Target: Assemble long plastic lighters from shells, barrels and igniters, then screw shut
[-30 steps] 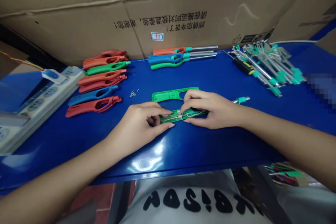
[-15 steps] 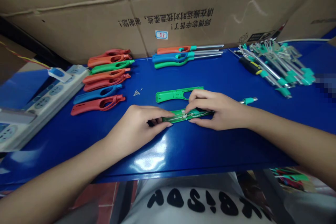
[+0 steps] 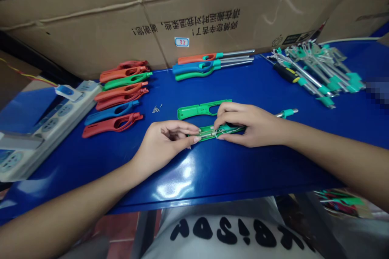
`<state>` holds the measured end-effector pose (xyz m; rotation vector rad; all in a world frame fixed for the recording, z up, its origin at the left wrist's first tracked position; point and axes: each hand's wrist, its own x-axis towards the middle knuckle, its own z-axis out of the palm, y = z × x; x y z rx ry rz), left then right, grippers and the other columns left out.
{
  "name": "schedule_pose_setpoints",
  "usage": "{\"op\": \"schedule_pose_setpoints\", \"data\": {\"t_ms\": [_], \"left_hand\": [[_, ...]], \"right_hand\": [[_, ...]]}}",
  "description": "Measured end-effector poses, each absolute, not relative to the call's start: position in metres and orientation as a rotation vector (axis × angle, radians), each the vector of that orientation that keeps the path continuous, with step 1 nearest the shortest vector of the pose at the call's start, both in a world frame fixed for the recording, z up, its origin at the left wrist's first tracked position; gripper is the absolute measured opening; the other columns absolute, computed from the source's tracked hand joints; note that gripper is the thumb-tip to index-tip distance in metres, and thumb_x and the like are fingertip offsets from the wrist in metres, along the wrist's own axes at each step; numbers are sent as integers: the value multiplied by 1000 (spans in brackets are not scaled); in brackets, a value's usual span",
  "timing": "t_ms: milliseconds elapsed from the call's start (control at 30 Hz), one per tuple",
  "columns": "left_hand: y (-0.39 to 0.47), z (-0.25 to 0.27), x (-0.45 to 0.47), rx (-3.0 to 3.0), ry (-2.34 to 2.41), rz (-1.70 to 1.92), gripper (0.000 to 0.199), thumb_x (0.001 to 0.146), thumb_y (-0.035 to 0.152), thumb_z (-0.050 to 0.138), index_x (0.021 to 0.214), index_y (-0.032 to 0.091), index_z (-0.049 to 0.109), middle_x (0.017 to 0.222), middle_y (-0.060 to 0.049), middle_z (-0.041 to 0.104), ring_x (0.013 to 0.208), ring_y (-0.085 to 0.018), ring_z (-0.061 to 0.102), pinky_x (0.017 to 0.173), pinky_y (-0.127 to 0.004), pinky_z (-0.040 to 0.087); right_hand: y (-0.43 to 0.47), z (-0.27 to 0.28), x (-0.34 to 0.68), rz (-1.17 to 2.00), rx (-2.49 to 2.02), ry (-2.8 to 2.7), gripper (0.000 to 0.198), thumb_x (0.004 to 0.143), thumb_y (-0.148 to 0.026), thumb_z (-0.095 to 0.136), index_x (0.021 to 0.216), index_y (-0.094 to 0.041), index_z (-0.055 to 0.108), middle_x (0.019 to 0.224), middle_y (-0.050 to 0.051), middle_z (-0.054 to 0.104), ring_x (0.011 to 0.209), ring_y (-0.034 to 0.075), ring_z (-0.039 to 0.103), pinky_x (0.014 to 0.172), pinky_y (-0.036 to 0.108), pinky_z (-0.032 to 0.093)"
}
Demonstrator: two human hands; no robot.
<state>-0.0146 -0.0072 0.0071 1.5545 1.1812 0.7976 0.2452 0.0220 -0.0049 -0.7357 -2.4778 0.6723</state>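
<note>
A green gas-lighter half-shell (image 3: pixel 208 137) lies open side up on the blue table, with a clear inner part and thin wires in it. My left hand (image 3: pixel 164 141) pinches its left end between thumb and fingers. Bent over its middle, my right hand (image 3: pixel 247 124) presses fingertips and thumb around the wires and covers much of the right part. Beyond that hand a metal tube with a teal piece (image 3: pixel 288 113) sticks out. Just behind rests the matching green half-shell (image 3: pixel 194 111), hollow side up, its right end partly hidden by my right hand.
Several coloured lighter handles (image 3: pixel 114 123) are lined up at left, near small screws (image 3: pixel 156 109) and a power strip (image 3: pixel 62 109). Lighters with metal tubes (image 3: pixel 197 66) lie at the back. A screwdriver (image 3: pixel 285 73) and several tube assemblies (image 3: pixel 322 73) are at right, before a cardboard box (image 3: pixel 206 4).
My left fingers have shifted and spread a little along the shell's left end. My right hand stays nearly in place on the wires. The whole view has moved slightly.
</note>
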Motion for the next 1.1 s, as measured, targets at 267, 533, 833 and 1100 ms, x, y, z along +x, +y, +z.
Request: {"op": "schedule_pose_setpoints", "data": {"t_ms": [267,533,833,1100], "left_hand": [[-6,5,-15,1588,1196,745,15,73,20,85,86,16,79,75,-3,78,55,-12,68,54,-21,57],[-10,12,-19,2060,1209,695,12,82,25,80,93,22,79,81,0,79,56,-10,63,54,-20,52],[-14,11,-12,2285,1097,757,15,87,21,75,101,18,77,87,-2,71,61,-9,59,59,-21,52],[-11,5,-11,2093,1161,765,12,86,25,77,97,22,81,78,-1,66,58,-9,53,54,-22,44]], "right_hand": [[22,-5,247,683,-749,-2482,16,92,-29,67,106,-22,69,108,5,63,93,16,63,77,28,46],[22,-4,246,683,-741,-2484,15,92,-28,66,105,-21,68,106,6,62,94,17,62,78,29,47],[21,-4,243,692,-721,-2471,17,92,-28,67,107,-21,67,106,6,61,94,17,61,80,29,47],[22,-4,242,675,-678,-2389,12,87,-15,63,97,-19,70,98,4,61,81,13,59,70,25,44]]}}
